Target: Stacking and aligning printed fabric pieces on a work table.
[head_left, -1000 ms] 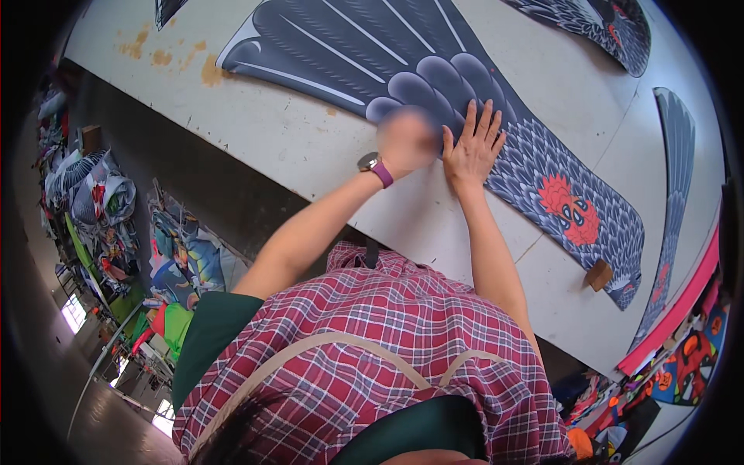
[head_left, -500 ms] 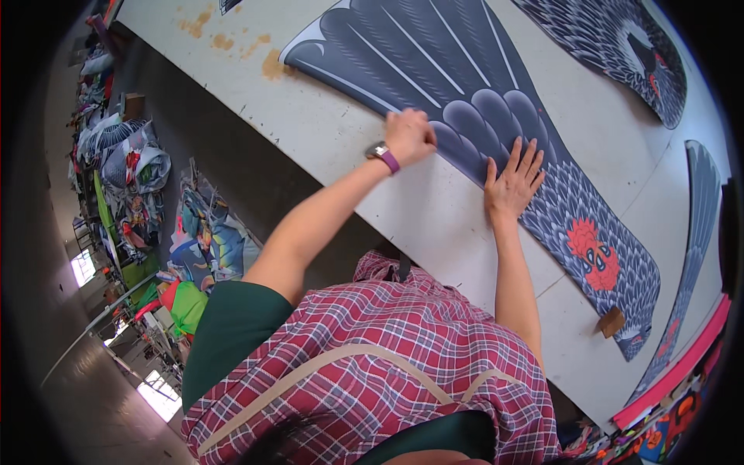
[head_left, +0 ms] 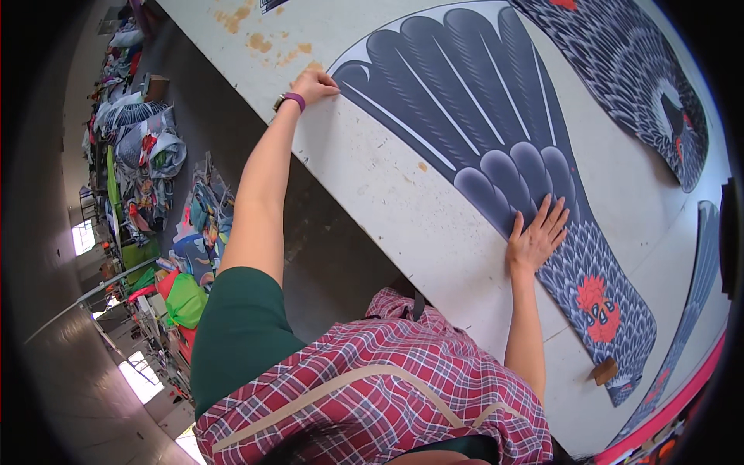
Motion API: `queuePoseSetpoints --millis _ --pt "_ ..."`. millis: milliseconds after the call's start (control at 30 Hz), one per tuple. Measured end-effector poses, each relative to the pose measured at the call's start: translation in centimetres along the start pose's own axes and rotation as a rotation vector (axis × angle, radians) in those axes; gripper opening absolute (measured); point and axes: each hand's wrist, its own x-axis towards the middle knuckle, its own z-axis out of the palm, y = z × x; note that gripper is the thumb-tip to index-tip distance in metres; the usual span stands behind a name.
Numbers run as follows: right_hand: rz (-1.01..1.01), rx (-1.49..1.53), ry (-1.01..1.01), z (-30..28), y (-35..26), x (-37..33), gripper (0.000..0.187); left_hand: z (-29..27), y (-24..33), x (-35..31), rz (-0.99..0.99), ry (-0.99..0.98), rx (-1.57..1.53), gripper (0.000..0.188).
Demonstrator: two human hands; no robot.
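Note:
A long fabric panel (head_left: 442,85) printed with dark grey feathers and a red crest-like figure lies flat across the white table. At the left corner of its wide end, my left hand (head_left: 311,85) is closed, fingertips pinching the edge. My right hand (head_left: 533,242) lies flat, fingers spread, on the panel's narrower middle, over the rounded feathers. A small brown block (head_left: 604,372) rests at the panel's near right end.
Another feather-print piece (head_left: 635,85) lies at the far right of the table (head_left: 372,186), and a narrow strip (head_left: 690,302) along its right side. Brown stains mark the tabletop at the far left. Heaped fabrics (head_left: 147,147) stand beyond the aisle on the left.
My left hand has moved along the panel's edge to the far left corner. My right hand stays flat on the same area of the panel. The view has shifted slightly.

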Motion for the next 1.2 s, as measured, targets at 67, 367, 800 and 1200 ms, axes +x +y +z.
queuePoseSetpoints --millis 67,367,800,1200 --pt "0.004 -0.014 -0.026 0.1 -0.4 0.2 0.069 -1.7 -2.5 1.5 -0.070 -0.003 -0.027 0.021" --pt "0.015 -0.012 0.016 -0.7 -0.2 -1.0 0.069 0.0 1.1 -1.0 -0.058 0.868 -0.061 0.014" --pt "0.050 0.080 -0.032 2.3 2.8 -1.0 0.074 32.2 27.9 -17.2 1.000 0.287 0.070 0.050" --pt "0.539 0.614 -0.191 -4.8 16.1 -12.7 0.023 35.0 32.5 -24.4 0.953 0.302 0.357 0.069"
